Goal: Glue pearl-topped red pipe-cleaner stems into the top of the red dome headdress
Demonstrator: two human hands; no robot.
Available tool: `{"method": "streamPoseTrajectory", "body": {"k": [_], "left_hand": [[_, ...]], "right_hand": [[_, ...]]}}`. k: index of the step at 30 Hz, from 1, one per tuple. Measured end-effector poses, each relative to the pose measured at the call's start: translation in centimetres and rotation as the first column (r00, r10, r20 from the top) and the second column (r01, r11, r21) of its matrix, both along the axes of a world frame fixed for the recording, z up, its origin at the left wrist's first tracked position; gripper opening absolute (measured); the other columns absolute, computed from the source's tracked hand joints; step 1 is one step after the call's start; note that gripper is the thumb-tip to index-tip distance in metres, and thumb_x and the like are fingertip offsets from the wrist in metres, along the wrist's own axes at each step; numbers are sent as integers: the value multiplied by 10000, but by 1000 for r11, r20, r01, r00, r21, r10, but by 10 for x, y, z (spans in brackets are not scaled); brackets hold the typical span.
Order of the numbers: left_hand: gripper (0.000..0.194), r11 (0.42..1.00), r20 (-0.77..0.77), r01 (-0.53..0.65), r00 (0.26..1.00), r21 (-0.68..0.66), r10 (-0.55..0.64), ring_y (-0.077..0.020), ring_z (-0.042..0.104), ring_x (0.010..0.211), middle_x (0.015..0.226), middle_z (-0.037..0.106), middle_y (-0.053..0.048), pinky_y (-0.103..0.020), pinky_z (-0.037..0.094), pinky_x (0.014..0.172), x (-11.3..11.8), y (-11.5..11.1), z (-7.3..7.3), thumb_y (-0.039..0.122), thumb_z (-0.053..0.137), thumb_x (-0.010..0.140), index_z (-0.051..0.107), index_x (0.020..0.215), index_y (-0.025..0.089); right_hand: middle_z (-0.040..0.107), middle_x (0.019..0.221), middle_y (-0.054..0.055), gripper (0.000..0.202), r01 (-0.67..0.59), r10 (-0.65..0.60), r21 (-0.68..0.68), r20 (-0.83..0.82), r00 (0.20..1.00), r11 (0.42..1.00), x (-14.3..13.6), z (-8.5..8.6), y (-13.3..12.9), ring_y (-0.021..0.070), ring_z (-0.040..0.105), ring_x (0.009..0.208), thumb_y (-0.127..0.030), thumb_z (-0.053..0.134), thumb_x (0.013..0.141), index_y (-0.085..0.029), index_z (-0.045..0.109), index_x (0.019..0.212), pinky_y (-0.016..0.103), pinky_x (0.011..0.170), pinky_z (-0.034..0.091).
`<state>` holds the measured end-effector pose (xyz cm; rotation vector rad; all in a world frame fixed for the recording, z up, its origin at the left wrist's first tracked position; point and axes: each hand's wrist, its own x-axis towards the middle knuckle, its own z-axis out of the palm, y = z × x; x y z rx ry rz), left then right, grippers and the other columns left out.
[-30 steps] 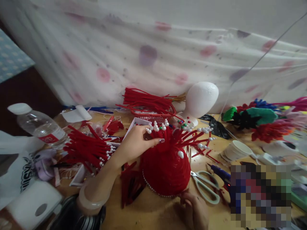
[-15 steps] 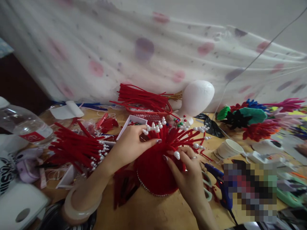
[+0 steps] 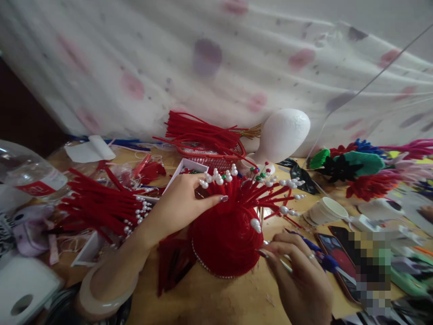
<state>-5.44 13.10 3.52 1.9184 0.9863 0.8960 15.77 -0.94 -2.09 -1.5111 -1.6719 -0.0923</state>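
Observation:
A red velvety dome-shaped headpiece (image 3: pixel 223 243), edged with a row of small beads, stands on the table. Red fuzzy stems (image 3: pixel 237 192) tipped with white pearl beads fan out from its top. My left hand (image 3: pixel 182 201) curls around the stems on the left side, its thumb pressed against them. One pearl-tipped stem (image 3: pixel 256 225) lies bent forward over the dome, apart from both hands. My right hand (image 3: pixel 299 268) is beside the dome's right edge, thumb and index apart, over partly hidden pale green scissors handles (image 3: pixel 286 262). Behind that hand lies a blue glue gun (image 3: pixel 326 261).
Bundled red stems (image 3: pixel 98 203) with pearls lie left. At the back are a red basket (image 3: pixel 209 158) and a white foam head (image 3: pixel 284 135). A paper cup (image 3: pixel 324 211), a phone (image 3: pixel 338 259) and colourful fuzzy flowers (image 3: pixel 368 183) are on the right; a plastic bottle (image 3: pixel 30 176) is far left.
My right hand has let go of the pearl-tipped stem on the dome and moved right and down. My left hand keeps its place at the stems. The view has shifted slightly.

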Motion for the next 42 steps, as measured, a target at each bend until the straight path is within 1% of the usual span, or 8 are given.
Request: {"method": "streamPoseTrajectory", "body": {"k": [5,11,17,22,27,31,34,42], "left_hand": [[151,1000,9,-2,1000,11,2,-206,706,785,859,775,-36,-321,555,754,-1,2,-6,292,707,781,732,880,181],[213,999,-8,-27,1000,-39,27,-225,717,788,889,780,-60,-326,576,692,-4,4,-12,355,699,789,729,893,171],[247,999,-33,-42,999,15,43,-232,710,766,865,778,-56,-333,585,690,-7,3,-12,392,716,774,742,914,190],[225,1000,-48,-7,999,30,9,-225,709,829,930,776,-64,-337,574,755,-6,1,-7,362,696,801,729,925,176],[215,997,-97,-39,994,69,46,-216,704,830,926,775,-60,-341,554,786,-5,-2,-2,358,696,795,720,904,174],[198,995,-66,-42,997,85,48,-218,706,825,901,776,-47,-338,555,785,-5,-1,-5,353,700,777,727,878,185],[194,997,-48,-31,998,70,34,-218,708,812,893,774,-35,-343,556,783,-5,0,-9,361,703,779,731,879,197],[163,995,-79,-44,996,92,51,-215,705,825,891,773,-25,-333,539,781,-5,-2,-7,341,698,790,735,874,206]], "right_hand": [[645,827,63,82,158,-156,90,-31,987,983,24,-3,-29,185,629,755,-215,625,887,-217,634,806,307,672,485],[654,793,35,77,168,-165,77,-37,986,983,31,-22,-49,173,655,780,-228,564,920,-215,593,851,267,702,501],[524,524,-49,353,201,-206,-126,-28,978,971,27,-48,-54,98,525,444,-321,378,1011,-230,495,691,198,461,405],[489,404,-52,483,208,-213,-213,1,977,955,32,-58,-44,96,487,345,-419,399,1000,-223,484,566,206,388,345],[603,481,17,543,266,-279,-392,25,960,881,28,-65,-27,156,565,438,-458,332,994,-218,541,554,252,450,359],[707,698,72,421,195,-297,-631,-58,953,751,20,-64,-21,214,654,662,-387,307,962,-214,563,677,293,615,423],[694,717,76,306,181,-323,-729,-57,945,660,17,-65,-19,226,643,685,-380,380,900,-210,547,707,307,627,405],[701,731,86,277,192,-386,-697,-131,913,690,26,-72,-25,249,669,717,-417,362,838,-219,535,755,327,632,451]]}}
